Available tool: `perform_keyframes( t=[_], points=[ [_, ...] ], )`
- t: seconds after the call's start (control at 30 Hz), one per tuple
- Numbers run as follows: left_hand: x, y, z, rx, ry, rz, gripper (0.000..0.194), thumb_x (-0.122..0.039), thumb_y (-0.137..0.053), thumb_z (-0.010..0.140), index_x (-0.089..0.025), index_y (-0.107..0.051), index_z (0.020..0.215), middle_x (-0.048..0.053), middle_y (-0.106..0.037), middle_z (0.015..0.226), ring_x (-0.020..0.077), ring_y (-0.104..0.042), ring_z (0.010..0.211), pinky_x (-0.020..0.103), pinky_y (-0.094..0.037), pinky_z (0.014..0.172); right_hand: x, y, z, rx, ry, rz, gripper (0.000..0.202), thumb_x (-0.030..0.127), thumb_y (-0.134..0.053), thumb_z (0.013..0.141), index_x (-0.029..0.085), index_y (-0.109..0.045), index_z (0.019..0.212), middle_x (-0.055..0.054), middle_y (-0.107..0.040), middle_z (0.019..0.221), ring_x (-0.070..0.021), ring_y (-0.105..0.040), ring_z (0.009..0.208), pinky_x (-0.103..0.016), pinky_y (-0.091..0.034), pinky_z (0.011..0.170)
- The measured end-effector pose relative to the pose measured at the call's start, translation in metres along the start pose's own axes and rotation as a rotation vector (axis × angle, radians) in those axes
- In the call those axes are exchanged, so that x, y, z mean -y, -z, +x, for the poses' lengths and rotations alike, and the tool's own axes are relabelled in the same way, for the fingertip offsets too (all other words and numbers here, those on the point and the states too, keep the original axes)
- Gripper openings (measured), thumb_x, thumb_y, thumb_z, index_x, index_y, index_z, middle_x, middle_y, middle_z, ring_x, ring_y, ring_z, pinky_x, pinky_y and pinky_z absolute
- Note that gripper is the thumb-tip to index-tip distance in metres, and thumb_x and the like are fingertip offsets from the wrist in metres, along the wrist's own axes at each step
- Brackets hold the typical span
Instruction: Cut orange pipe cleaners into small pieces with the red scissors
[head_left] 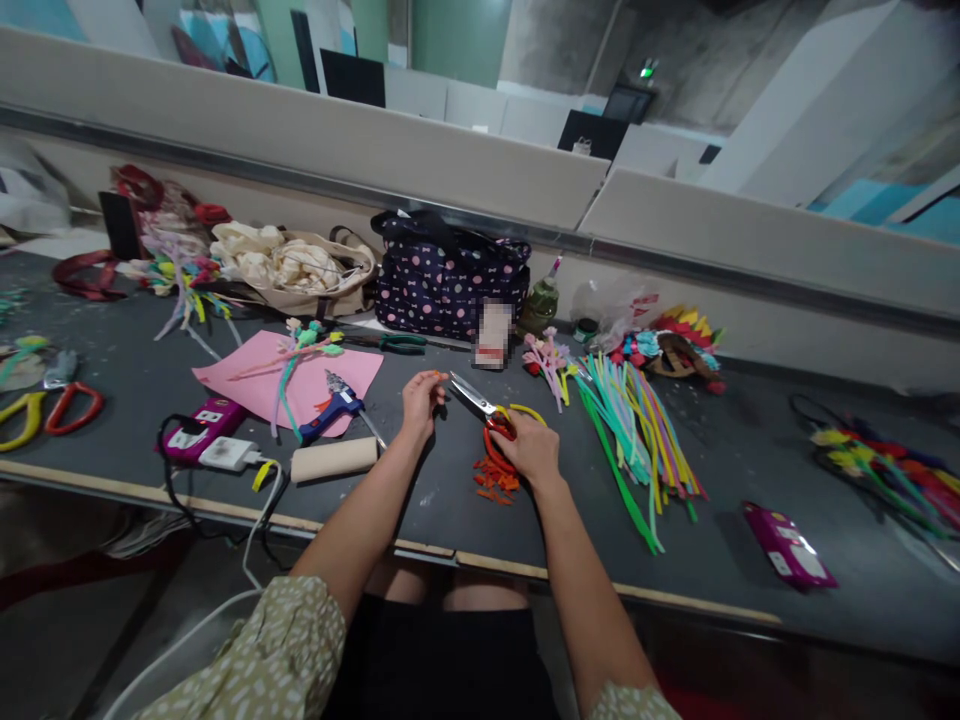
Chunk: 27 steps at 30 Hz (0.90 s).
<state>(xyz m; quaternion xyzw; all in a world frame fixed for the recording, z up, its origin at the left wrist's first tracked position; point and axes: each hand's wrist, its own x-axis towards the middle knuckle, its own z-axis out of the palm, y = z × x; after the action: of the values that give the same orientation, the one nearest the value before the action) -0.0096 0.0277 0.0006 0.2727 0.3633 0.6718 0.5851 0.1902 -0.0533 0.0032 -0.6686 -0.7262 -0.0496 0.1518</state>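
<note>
My right hand [529, 447] grips a pair of scissors [474, 395] with red and yellow handles, its blades pointing up and left. Just left of the blade tips, the fingers of my left hand [423, 402] pinch a small orange piece [438, 374], too small to make out well. Under the scissors' handles lies a pile of short orange cut pieces [495, 482] on the dark table. To the right of my right hand rests a bundle of colourful fuzzy pipe cleaners [637, 430].
A blue glue gun [334, 408] lies on pink paper [247, 365], beside a cardboard roll [334, 461] and a purple power strip [204, 430]. Behind stand a polka-dot bag [446, 280] and a beige bag [337, 280]. A purple packet [789, 545] lies at the right; more scissors [64, 400] lie far left.
</note>
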Motion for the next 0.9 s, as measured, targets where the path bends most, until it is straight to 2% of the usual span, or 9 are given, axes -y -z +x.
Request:
perform_keyframes(
  t=[0.2,0.4,0.47,0.6,0.9],
  points=[
    [0.001,-0.007,-0.007,0.12,-0.02,0.187,0.017,-0.028,-0.068,0.063,-0.015,-0.059,0.071,0.009,-0.07,0.095,0.0033,-0.046,0.043,0.018,-0.034,0.039,0.0,0.002,0.0,0.008,0.02,-0.003,0.048,0.057,-0.053,0.085,0.026,-0.059,0.122,-0.007,-0.069,0.098,-0.0216,-0.063,0.086,-0.029,-0.044,0.071],
    [0.001,0.001,0.001,0.004,-0.041,0.154,0.016,-0.025,-0.068,0.062,-0.015,-0.058,0.07,0.009,-0.067,0.103,0.0047,-0.053,0.05,0.018,-0.039,0.042,0.0,0.003,-0.002,0.003,0.015,0.006,0.049,0.056,-0.053,0.085,0.027,-0.059,0.123,-0.007,-0.069,0.099,-0.0211,-0.063,0.087,-0.029,-0.044,0.072],
    [0.001,0.004,0.005,-0.032,-0.047,0.132,0.017,-0.024,-0.068,0.061,-0.015,-0.058,0.071,0.007,-0.067,0.097,0.0057,-0.055,0.053,0.018,-0.041,0.043,-0.001,0.003,-0.002,0.0,0.008,0.012,0.048,0.056,-0.053,0.085,0.026,-0.059,0.122,-0.007,-0.069,0.1,-0.0211,-0.062,0.088,-0.029,-0.044,0.072],
    [0.004,0.007,0.008,-0.047,-0.049,0.126,0.019,-0.025,-0.071,0.061,-0.015,-0.059,0.073,-0.001,-0.06,0.069,0.0045,-0.05,0.048,0.016,-0.038,0.043,-0.002,0.001,-0.002,-0.02,-0.015,0.029,0.049,0.056,-0.054,0.084,0.025,-0.06,0.121,-0.007,-0.07,0.103,-0.0205,-0.063,0.089,-0.029,-0.045,0.073],
    [0.007,0.007,0.007,0.052,0.041,0.063,0.032,-0.024,-0.077,0.06,-0.015,-0.058,0.084,0.0,-0.064,0.074,0.004,-0.049,0.045,0.017,-0.039,0.042,-0.007,-0.007,-0.003,-0.113,-0.065,0.144,0.048,0.054,-0.057,0.083,0.025,-0.062,0.12,-0.004,-0.07,0.109,-0.0205,-0.066,0.094,-0.03,-0.05,0.076]
  ],
)
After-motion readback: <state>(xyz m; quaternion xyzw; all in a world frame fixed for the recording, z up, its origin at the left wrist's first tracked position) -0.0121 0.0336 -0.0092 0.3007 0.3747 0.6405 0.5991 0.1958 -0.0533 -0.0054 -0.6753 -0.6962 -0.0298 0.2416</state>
